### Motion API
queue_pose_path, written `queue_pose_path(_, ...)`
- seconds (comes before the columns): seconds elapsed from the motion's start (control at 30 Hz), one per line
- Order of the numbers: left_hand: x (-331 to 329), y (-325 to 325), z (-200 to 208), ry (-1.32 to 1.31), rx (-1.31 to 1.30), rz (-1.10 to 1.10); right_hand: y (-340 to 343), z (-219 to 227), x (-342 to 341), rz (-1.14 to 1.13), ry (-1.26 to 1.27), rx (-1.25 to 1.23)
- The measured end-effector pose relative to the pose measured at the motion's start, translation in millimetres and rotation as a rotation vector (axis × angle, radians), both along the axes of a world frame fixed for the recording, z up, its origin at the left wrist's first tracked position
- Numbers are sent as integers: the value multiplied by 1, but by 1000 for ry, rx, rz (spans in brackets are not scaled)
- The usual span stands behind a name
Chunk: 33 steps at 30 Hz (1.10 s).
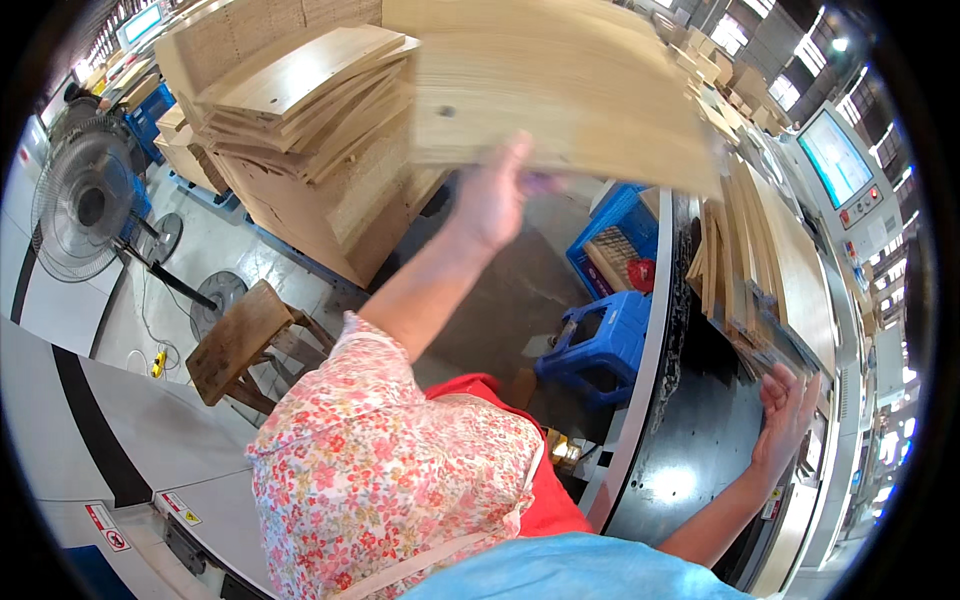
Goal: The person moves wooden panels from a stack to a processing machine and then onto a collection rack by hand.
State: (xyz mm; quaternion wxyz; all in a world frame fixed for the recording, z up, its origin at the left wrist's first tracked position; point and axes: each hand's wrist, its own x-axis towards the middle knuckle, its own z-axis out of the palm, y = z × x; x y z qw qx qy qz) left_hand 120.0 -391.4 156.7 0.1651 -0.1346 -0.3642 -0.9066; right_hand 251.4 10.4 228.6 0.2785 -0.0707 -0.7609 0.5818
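My left hand [490,200] grips the near edge of a wide, light wooden board [560,100], raised in front of me. The board is smeared by motion and has a small dark spot close to its left end. My right hand [785,415] is at the right, fingers stretched and slightly curled, with nothing seen in it. It is nearest to the end of a row of wooden boards [765,260] leaning on edge on the machine's dark bed [670,485]. Whether its fingertips touch those boards, I cannot tell.
A stack of boards [310,85] lies on a large wooden pile at the far left. Nearby are a standing fan [90,205] and a wooden stool [240,340]. A blue plastic stool [600,345] and blue crate [610,240] stand left of the machine bed. A screen [835,160] is at the right.
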Motion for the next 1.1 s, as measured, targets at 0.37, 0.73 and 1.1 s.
queue_pose_path(0.37, -108, -289, -52, -326, 106, 669, -13, -9, -103, -45, -39, -188)
queue_pose_path(0.73, -140, -135, -60, -305, -441, -214, -2, -5, -73, -343, 306, -440)
queue_pose_path(1.1, -21, 259, 17, -61, -99, -1325, -34, -43, 112, -628, 314, -465)
